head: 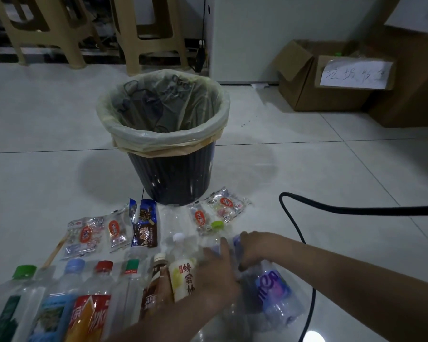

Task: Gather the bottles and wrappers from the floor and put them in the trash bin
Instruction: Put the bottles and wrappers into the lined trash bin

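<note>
A black trash bin [173, 174] lined with a pale bag stands on the tiled floor. Several snack wrappers [84, 238] lie in front of it, among them a dark blue one [145, 223] and two clear ones [226, 206]. Several plastic bottles [92, 309] lie in a row at the bottom left, ending with a yellow-labelled one [183, 277]. My left hand [215, 275] is closed over a clear bottle [214, 243] just right of it. My right hand [255, 248] grips the neck end of a purple-labelled bottle [272, 290] on the floor.
A black cable [307, 206] loops across the floor on the right, close to my right arm. An open cardboard box [331, 77] with a paper label sits at the back right. Tan plastic stools [59, 28] stand behind the bin. A wooden stick [57, 250] lies by the left wrappers.
</note>
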